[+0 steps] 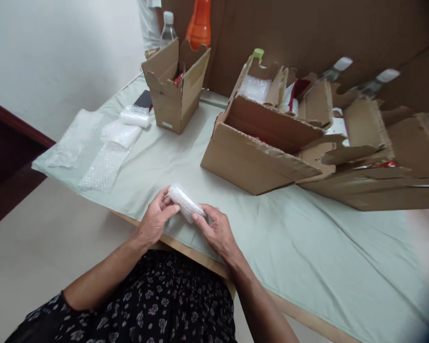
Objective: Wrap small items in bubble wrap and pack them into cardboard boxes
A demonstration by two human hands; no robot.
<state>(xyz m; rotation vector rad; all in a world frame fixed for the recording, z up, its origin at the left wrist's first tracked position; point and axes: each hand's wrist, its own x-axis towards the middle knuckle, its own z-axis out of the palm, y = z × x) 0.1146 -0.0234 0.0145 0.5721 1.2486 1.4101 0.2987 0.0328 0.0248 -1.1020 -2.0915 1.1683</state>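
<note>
A small roll of bubble wrap (186, 202) is held between both hands, just above the near edge of the cloth-covered table (171, 157). My left hand (156, 216) grips its upper left end, thumb on top. At the lower right end, my right hand (216, 228) is closed on it in the same way. Whether anything is wrapped inside cannot be made out. To the left lie flat bubble wrap sheets (105, 164) and another bubble wrap roll (135, 116).
One cardboard box (168, 105) stands at the back left, beside a dark phone-like slab (143, 99). Several more open boxes (257, 162) fill the back right. Behind them are clear bottles (168, 31) and an orange bottle (199, 26). A blurred shape shows at the right edge.
</note>
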